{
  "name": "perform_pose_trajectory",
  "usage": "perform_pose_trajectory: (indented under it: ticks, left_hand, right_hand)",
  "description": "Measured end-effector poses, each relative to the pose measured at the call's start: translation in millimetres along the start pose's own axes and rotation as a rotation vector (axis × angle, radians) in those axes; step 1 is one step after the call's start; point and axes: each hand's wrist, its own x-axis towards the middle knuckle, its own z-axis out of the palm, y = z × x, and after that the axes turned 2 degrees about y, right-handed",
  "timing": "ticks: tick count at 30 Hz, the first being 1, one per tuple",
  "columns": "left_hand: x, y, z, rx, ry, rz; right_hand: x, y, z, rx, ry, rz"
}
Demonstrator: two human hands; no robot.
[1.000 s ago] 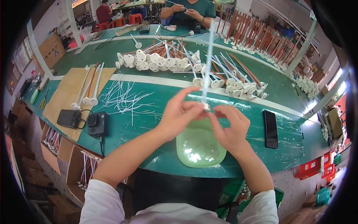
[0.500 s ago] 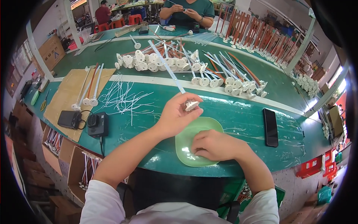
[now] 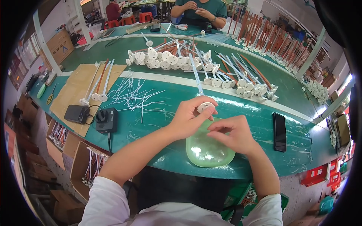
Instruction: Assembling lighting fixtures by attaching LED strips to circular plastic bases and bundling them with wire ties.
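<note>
My left hand [image 3: 188, 118] is closed around the white round base [image 3: 204, 107] of a pale, flat strip [image 3: 195, 74]. The strip points away from me, and the base's disc face shows between thumb and fingers. Close by on the right, my right hand [image 3: 235, 133] has thumb and fingertips drawn together in a pinch; whatever is between them is too small or hidden to make out. Below both hands rests a light green bowl [image 3: 193, 154], with shiny small glints at its bottom. The two hands are apart.
Several strips with white bases lie piled [image 3: 158, 58] beyond the pale divider. Left are thin white ties [image 3: 134, 96], cardboard [image 3: 71, 98] with strips, and a black device [image 3: 106, 119] on a cable. A phone [image 3: 279, 132] lies right. Another person [image 3: 203, 11] works opposite.
My right hand has risen out of the bowl toward the left hand. The left hand has turned the base so its disc face shows, and the strip stands straighter. The view has shifted slightly.
</note>
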Motion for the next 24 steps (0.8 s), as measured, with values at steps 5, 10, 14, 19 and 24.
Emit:
perform_pose_trajectory:
  ticks: [5, 10, 14, 19, 24]
  left_hand:
    - [0, 1, 3, 0.039, -0.007, 0.022]
    - [-2, 5, 1, 0.033, -0.032, 0.039]
    - [0, 7, 1, -0.009, -0.021, 0.073]
    - [0, 5, 0, -0.021, 0.029, 0.075]
    - [0, 2, -1, 0.153, 0.101, 0.089]
  right_hand:
    - [2, 6, 2, 0.141, 0.131, 0.087]
    - [5, 5, -1, 0.272, 0.181, 0.295]
    - [8, 9, 3, 0.391, 0.265, 0.303]
    - [8, 17, 2, 0.501, 0.261, 0.209]
    - [6, 11, 10, 0.393, 0.330, 0.166]
